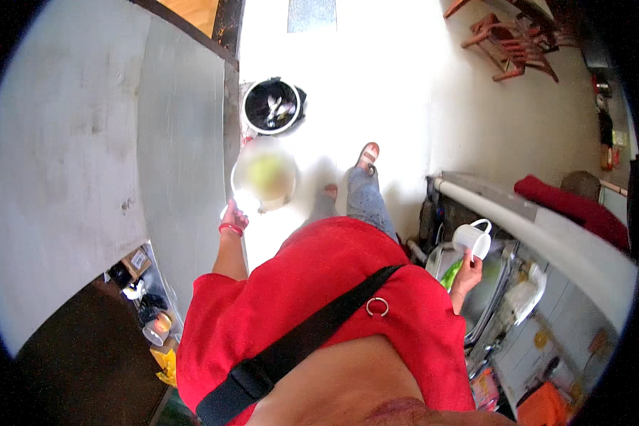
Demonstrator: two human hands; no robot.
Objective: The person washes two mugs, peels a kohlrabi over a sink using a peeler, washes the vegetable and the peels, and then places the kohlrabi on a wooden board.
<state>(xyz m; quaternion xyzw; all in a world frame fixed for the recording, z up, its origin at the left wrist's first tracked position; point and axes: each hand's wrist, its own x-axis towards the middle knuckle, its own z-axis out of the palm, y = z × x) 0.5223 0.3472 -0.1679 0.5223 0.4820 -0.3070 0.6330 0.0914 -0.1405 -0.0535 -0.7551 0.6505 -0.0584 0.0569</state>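
My right hand (466, 275) is closed on a white mug (471, 242) above the sink (487, 287) at the right. The mug is tilted, with its handle toward the top of the view. Something bright green (449, 275) shows in the sink beside my wrist. My left hand (236, 215), with a red bangle at the wrist, hangs at the near edge of a round whitish container (264, 175). A blurred yellow-green patch shows in the container's middle. Glare washes out the left fingers, so their grip and any contact with the container cannot be made out.
A bin (270, 106) with a black liner stands on the bright floor beyond the container. A grey-white wall panel (181, 142) runs along the left. Wooden chairs (508, 46) are at the far right. A pale ledge (547, 231) with dark red cloth (571, 209) borders the sink.
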